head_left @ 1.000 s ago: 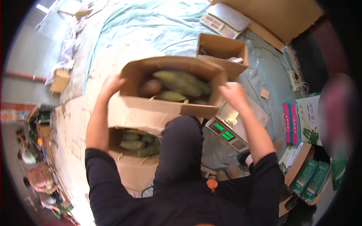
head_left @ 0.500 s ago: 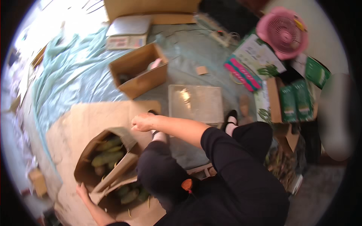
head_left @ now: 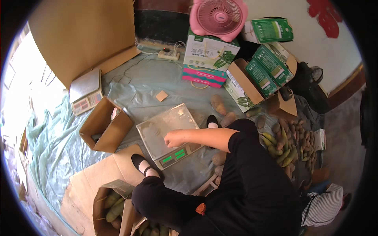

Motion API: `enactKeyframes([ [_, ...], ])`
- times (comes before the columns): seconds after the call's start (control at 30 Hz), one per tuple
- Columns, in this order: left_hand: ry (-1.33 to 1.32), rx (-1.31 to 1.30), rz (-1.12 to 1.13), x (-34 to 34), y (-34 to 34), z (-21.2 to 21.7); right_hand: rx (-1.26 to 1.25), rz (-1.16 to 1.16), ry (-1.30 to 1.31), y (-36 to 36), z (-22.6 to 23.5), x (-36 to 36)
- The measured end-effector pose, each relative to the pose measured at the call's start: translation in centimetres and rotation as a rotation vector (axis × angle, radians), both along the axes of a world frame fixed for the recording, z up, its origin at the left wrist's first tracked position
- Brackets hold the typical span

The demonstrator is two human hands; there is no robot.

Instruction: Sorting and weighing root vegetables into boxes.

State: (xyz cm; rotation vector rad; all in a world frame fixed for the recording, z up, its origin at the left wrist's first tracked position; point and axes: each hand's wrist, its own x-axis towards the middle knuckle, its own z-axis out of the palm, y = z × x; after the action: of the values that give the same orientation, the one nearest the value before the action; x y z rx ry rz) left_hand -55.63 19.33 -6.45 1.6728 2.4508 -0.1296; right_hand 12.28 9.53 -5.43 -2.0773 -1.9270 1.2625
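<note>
My right hand (head_left: 175,138) is held over the metal plate of a digital weighing scale (head_left: 157,124) with a green lit display. Its fingers are curled in, and I cannot see whether anything is inside them. My left hand is out of the picture. At the lower left an open cardboard box (head_left: 126,214) holds several long green vegetables (head_left: 115,211). More of these vegetables (head_left: 155,230) lie in a second opening beside it, partly hidden by my leg.
A flat cardboard sheet (head_left: 84,185) lies under the box. Beyond it are another open carton (head_left: 108,131) and a second scale (head_left: 86,92). Tubers and green vegetables (head_left: 289,145) are heaped at my right. Farther off are a power strip (head_left: 169,55), a pink fan (head_left: 219,17) and printed boxes (head_left: 210,51).
The view has swung rightward, bringing the heap into sight. My right hand has gone from near the vegetable box to over the scale. My left hand, earlier at the box, has left the view.
</note>
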Motion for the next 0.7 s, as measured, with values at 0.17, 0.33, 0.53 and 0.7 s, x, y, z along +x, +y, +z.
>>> enactKeyframes([
  [0.17,0.087,0.061,-0.073,4.7,-1.0,2.1,0.088,-0.183,0.01,-4.4,4.3,5.1],
  [0.33,0.161,0.129,-0.147,9.6,-1.8,3.6,0.192,-0.293,-0.025,-8.7,6.6,11.5],
  [0.53,0.271,0.22,-0.206,14.0,-2.8,5.1,0.343,-0.653,0.028,-15.9,12.5,17.8],
  [0.7,0.183,0.545,-0.461,16.3,0.3,5.1,0.544,-0.924,0.203,-21.7,13.5,24.0],
])
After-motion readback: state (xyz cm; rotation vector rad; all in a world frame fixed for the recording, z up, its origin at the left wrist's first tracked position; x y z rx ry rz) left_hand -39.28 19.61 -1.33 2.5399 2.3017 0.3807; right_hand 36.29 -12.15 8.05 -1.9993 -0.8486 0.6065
